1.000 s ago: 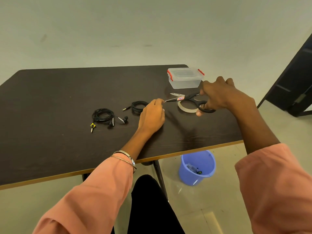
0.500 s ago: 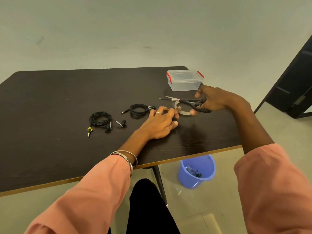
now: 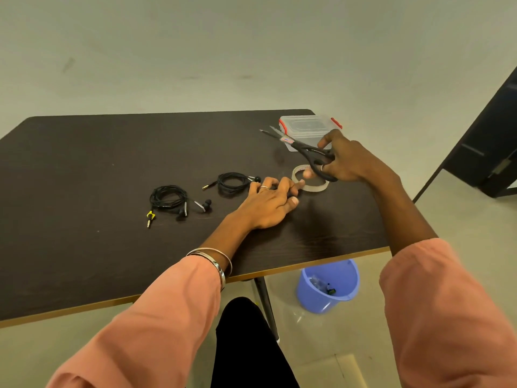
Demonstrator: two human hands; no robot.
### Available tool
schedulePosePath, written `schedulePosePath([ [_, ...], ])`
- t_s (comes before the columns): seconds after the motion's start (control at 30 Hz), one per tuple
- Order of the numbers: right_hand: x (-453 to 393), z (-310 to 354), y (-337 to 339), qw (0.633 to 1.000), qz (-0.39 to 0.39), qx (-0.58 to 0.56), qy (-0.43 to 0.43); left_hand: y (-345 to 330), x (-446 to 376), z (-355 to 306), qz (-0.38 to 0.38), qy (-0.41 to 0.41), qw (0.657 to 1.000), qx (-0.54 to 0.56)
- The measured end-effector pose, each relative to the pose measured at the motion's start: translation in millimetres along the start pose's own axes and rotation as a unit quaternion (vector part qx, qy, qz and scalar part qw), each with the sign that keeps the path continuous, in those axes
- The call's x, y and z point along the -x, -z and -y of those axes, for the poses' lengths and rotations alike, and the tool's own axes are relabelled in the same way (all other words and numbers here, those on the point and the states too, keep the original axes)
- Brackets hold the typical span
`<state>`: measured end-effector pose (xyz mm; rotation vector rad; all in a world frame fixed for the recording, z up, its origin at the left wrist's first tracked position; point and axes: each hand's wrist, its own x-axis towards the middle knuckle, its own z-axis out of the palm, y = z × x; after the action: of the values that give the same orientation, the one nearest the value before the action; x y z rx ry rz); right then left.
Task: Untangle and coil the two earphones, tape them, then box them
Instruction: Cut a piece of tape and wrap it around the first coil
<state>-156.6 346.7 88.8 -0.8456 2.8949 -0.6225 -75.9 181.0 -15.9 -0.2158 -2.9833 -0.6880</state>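
Note:
Two coiled black earphones lie on the dark table [image 3: 84, 163]: one with a yellow plug [image 3: 167, 200] at the left, another [image 3: 232, 182] to its right. My left hand [image 3: 268, 204] rests flat on the table beside the second coil, its fingertips reaching the clear tape roll [image 3: 310, 180]. My right hand [image 3: 347, 161] grips the black scissors [image 3: 305, 149] by the handles, blades pointing left and slightly apart, above the tape roll. The clear box with red clips [image 3: 307, 130] stands closed at the table's far right corner, behind the scissors.
A blue bucket [image 3: 328, 287] with small scraps stands on the floor under the table's right front edge. A dark door or cabinet [image 3: 489, 135] is at the far right. The left half of the table is bare wood.
My right hand has lifted the scissors up and back toward the box. My left hand has flattened on the table and slid right to the tape roll.

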Motion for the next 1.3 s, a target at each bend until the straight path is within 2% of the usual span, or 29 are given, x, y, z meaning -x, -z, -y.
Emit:
schedulePosePath([
  [0.17,-2,-1,-5,0.998,-0.047,-0.037,-0.033,-1,2,2,-0.010,-0.013,1.000,0.015],
  [0.3,13,-25,-14,0.984,-0.085,-0.086,-0.128,4,8,1,-0.082,-0.029,0.990,0.109],
  [0.47,29,-50,-34,0.954,-0.140,-0.042,-0.261,4,12,4,-0.118,-0.025,0.973,0.197],
  [0.57,30,-51,-43,0.946,-0.142,0.017,-0.290,4,14,3,-0.147,-0.009,0.961,0.236],
  [0.73,23,-44,-48,0.944,-0.089,0.077,-0.309,6,25,2,-0.224,0.025,0.930,0.291],
  [0.87,24,-22,-44,0.947,-0.124,0.153,-0.252,8,38,4,-0.269,0.062,0.893,0.355],
  [0.93,20,-2,-44,0.972,-0.129,0.081,-0.181,11,46,7,-0.282,0.079,0.874,0.387],
  [1.0,19,22,-49,0.989,-0.095,-0.086,-0.071,15,53,9,-0.291,0.091,0.856,0.418],
  [1.07,23,49,-58,0.973,-0.039,-0.227,0.030,22,62,13,-0.305,0.102,0.839,0.440],
  [1.13,25,68,-71,0.946,0.000,-0.311,0.098,30,71,17,-0.322,0.117,0.824,0.451],
  [1.3,14,103,-104,0.894,0.024,-0.417,0.160,56,96,31,-0.360,0.170,0.801,0.448],
])
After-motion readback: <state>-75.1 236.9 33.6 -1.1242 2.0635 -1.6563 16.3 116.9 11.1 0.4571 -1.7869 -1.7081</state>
